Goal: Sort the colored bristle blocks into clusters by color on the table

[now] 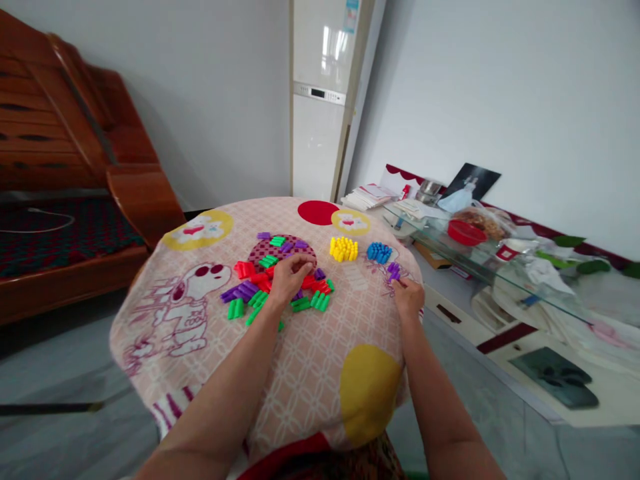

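My left hand [293, 275] is over a mixed spread of small tube-like plastic pieces, its fingers bent and pinched together; what they hold, if anything, is hidden. Around it lie red pieces [245, 269], green pieces [320, 301] and purple pieces [245, 291], many side by side in short rows. At the table's right side my right hand [410, 298] has its fingertips closed at a small purple cluster [394, 271], seemingly on one purple piece. Just beyond that cluster stands a tight group of blue pieces [379, 253]. A yellow group [343, 249] stands to the left of the blue one.
A patterned cloth covers the round table [310, 360]. To the right, a glass-topped stand [480, 280] carries papers, a red bowl [467, 232] and bags. A wooden bench [145, 200] is at the left, and a tall white cabinet unit [320, 140] stands behind the table.
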`<state>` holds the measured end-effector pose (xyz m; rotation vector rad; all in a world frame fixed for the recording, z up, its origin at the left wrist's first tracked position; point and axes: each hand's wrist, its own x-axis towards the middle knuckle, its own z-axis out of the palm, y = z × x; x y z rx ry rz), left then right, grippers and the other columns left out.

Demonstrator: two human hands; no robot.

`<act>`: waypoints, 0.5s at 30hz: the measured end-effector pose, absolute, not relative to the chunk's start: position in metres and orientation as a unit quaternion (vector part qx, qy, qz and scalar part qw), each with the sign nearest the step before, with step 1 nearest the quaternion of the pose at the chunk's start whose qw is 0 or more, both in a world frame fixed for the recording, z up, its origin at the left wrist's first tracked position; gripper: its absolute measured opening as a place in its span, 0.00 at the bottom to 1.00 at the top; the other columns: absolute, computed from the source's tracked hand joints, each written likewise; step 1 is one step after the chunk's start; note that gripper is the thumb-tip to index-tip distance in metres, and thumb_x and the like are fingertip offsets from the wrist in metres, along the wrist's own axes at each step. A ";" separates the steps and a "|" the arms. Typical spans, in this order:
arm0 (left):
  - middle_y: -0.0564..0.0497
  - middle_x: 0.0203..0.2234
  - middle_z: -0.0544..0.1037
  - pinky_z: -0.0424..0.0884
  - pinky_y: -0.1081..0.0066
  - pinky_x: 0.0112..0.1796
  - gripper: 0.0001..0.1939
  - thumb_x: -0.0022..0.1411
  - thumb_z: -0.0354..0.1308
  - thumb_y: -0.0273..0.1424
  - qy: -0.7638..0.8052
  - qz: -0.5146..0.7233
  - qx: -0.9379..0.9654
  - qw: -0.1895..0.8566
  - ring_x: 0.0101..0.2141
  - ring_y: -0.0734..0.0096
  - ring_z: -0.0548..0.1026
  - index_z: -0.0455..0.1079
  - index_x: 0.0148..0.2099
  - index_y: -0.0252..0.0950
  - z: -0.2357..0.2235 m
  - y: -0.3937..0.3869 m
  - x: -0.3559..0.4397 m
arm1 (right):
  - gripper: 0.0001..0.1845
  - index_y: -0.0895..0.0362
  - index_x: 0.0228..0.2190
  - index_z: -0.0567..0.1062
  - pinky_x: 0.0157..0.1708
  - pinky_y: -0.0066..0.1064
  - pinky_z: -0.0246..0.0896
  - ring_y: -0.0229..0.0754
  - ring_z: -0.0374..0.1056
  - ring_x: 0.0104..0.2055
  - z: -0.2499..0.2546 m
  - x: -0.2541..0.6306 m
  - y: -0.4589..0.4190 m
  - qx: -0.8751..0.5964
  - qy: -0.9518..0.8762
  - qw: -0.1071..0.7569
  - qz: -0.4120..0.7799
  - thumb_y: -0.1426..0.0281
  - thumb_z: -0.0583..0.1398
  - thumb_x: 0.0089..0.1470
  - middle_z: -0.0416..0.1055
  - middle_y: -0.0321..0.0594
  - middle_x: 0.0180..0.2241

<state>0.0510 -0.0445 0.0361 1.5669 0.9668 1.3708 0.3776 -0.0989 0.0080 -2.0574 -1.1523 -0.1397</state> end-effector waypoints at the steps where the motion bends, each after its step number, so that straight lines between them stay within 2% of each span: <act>1: 0.46 0.33 0.81 0.76 0.67 0.38 0.16 0.56 0.59 0.40 0.387 0.546 0.623 0.404 0.32 0.66 0.79 0.75 0.41 0.32 0.036 -0.045 0.051 | 0.18 0.55 0.31 0.85 0.32 0.33 0.59 0.47 0.70 0.31 0.006 0.381 -0.098 -0.812 -0.446 0.371 -0.061 0.58 0.59 0.52 0.81 0.47 0.30; 8: 0.47 0.33 0.81 0.77 0.66 0.37 0.14 0.58 0.57 0.38 0.417 0.532 0.646 0.354 0.32 0.65 0.79 0.75 0.41 0.34 0.036 -0.049 0.049 | 0.17 0.55 0.37 0.85 0.33 0.33 0.59 0.47 0.72 0.34 0.006 0.376 -0.091 -0.847 -0.442 0.290 -0.058 0.60 0.60 0.56 0.80 0.47 0.33; 15: 0.47 0.35 0.82 0.77 0.67 0.39 0.13 0.59 0.56 0.36 0.433 0.513 0.672 0.313 0.35 0.63 0.80 0.76 0.42 0.35 0.039 -0.054 0.047 | 0.16 0.55 0.39 0.84 0.35 0.33 0.60 0.48 0.73 0.37 0.008 0.374 -0.088 -0.854 -0.442 0.266 -0.060 0.60 0.60 0.58 0.80 0.49 0.35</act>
